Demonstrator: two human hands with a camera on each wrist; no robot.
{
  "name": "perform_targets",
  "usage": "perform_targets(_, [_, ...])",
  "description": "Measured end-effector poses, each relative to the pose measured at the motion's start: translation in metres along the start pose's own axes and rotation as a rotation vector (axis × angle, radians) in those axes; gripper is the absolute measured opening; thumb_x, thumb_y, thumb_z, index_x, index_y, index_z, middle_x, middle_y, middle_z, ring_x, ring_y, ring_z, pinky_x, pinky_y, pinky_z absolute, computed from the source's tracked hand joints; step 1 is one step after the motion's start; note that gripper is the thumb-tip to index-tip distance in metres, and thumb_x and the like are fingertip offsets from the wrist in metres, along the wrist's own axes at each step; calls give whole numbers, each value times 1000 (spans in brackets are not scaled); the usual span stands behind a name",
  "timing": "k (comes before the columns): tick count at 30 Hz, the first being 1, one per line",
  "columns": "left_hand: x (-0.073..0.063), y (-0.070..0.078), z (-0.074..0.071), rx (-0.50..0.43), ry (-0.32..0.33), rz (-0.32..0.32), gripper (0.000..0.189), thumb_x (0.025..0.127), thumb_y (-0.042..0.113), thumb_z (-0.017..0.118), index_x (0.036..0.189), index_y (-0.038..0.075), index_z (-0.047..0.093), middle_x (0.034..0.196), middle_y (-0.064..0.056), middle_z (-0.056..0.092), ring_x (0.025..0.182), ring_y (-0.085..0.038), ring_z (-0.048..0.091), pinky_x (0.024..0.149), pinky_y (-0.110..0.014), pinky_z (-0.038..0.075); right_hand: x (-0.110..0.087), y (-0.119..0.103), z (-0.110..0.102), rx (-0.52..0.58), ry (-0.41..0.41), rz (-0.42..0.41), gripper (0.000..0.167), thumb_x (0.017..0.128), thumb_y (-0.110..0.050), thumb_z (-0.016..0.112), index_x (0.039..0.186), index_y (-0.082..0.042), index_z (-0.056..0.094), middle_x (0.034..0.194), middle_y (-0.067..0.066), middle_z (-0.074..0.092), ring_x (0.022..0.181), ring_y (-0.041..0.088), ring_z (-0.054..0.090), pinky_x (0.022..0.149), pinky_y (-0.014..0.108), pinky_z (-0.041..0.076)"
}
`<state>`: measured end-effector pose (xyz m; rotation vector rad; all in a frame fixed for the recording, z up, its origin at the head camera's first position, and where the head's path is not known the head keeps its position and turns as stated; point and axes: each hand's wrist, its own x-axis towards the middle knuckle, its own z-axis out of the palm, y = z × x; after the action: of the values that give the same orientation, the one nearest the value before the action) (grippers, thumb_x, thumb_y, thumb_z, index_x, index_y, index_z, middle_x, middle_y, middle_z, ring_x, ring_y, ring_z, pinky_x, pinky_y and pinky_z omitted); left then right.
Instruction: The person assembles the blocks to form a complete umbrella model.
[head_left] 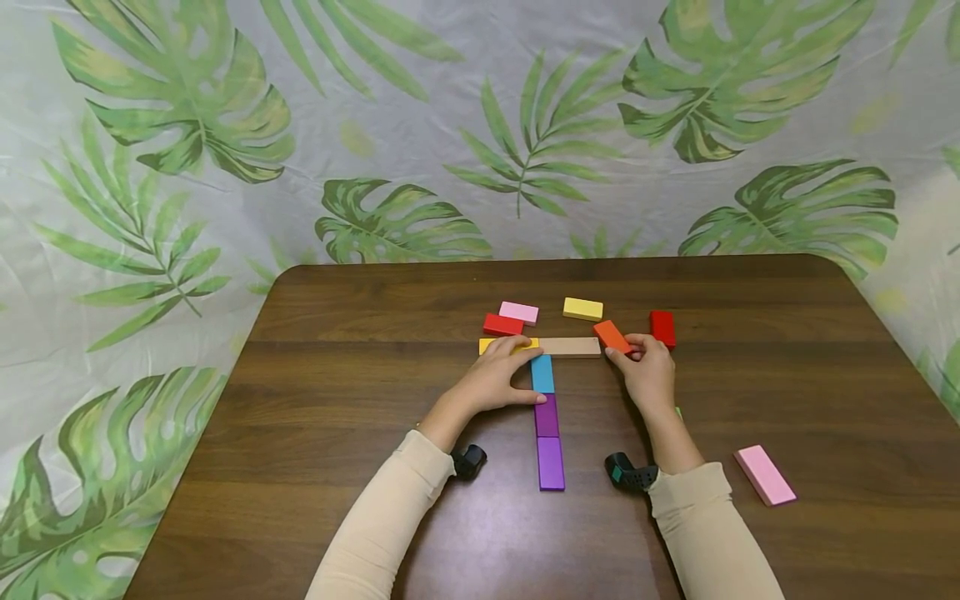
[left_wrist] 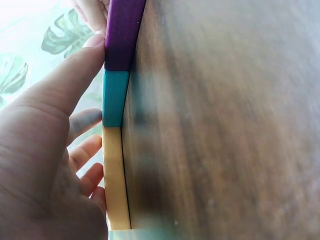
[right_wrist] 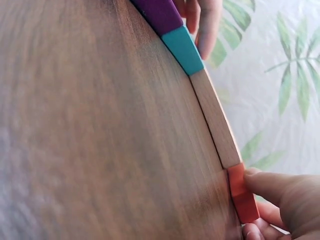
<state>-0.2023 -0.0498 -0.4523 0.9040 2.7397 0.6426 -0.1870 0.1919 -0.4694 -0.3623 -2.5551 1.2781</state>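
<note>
In the head view, the left hand (head_left: pixel 491 379) spreads its fingers wide at the blue block (head_left: pixel 542 373) and dark purple block (head_left: pixel 547 417) on the table (head_left: pixel 337 417); the right hand (head_left: pixel 651 373) pinches the orange block (head_left: pixel 612 337), aslant at the tan block's (head_left: pixel 570 347) right end. In the left wrist view, the left thumb touches the dark purple block. In the right wrist view, the orange block meets the tan block's end.

Blocks (head_left: pixel 551 464) on table (head_left: pixel 315 433), cloth (head_left: pixel 408 125) behind
</note>
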Motion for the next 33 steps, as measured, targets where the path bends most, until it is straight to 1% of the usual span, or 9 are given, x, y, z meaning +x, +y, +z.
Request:
perform_targets(5, [0, 0, 0, 2, 6, 5, 76, 73, 54, 65, 136, 20, 40, 139, -1, 30, 129, -20, 20, 102, -36, 24, -1, 0, -2, 15, -10, 7, 35, 82, -15, 66, 109, 6, 57, 91, 19, 55, 82, 26, 50, 66, 28, 38])
perform_targets(10, [0, 1, 0, 1, 4, 0, 76, 73, 54, 65, 137, 21, 40, 139, 0, 30, 129, -20, 20, 102, -37, 24, -2, 2, -7, 65, -23, 14, 31, 83, -9, 61, 110, 4, 59, 96, 18, 61, 81, 22, 53, 61, 17, 39])
perform_targets(13, [0, 1, 0, 1, 2, -6, 75, 74, 54, 65, 137, 21, 40, 140, 0, 30, 129, -20, 19, 102, -36, 24, -1, 3, -9, 68, -34, 4, 30, 82, -7, 61, 110, 4, 59, 96, 17, 62, 81, 22, 55, 60, 15, 38])
perform_targets(18, [0, 1, 0, 4, 0, -9, 75, 74, 54, 65, 137, 21, 40, 139, 0, 30, 129, -20, 19, 102, -36, 24, 0, 4, -11, 52, -59, -9, 29, 83, -9, 63, 109, 4, 60, 92, 18, 62, 80, 23, 55, 59, 15, 39])
perform_targets(21, [0, 1, 0, 2, 1, -9, 75, 74, 54, 65, 137, 21, 40, 139, 0, 30, 129, -20, 20, 102, -37, 25, 1, 5, -10, 48, -76, -17, 29, 83, -10, 63, 109, 4, 60, 93, 18, 61, 81, 24, 54, 59, 16, 40])
perform_targets(24, [0, 2, -1, -2, 1, -10, 75, 74, 54, 65, 137, 21, 40, 140, 0, 30, 129, -20, 19, 102, -37, 25, 2, 7, -10, 54, -88, -30, 29, 84, -10, 63, 108, 5, 59, 94, 18, 61, 81, 25, 54, 62, 19, 41])
perform_targets(25, [-1, 2, -1, -3, 1, -9, 75, 74, 54, 65, 137, 21, 40, 140, 0, 30, 129, -20, 19, 102, -37, 24, 1, 6, -9, 55, -76, -34, 28, 83, -9, 64, 106, 6, 60, 92, 17, 61, 79, 23, 54, 62, 19, 41])
perform_targets(28, [-1, 2, -1, -10, 4, -4, 75, 74, 54, 65, 137, 21, 40, 140, -1, 30, 129, -20, 20, 102, -38, 24, 1, 5, -9, 68, -74, -43, 28, 82, -10, 66, 104, 6, 60, 90, 16, 61, 78, 24, 54, 64, 24, 42])
perform_targets(33, [-1, 1, 0, -12, 3, -3, 75, 74, 54, 65, 137, 21, 40, 139, -1, 30, 129, -21, 20, 102, -38, 24, 0, 2, -9, 70, -97, -44, 28, 83, -11, 65, 105, 5, 59, 91, 18, 60, 80, 26, 53, 67, 28, 43])
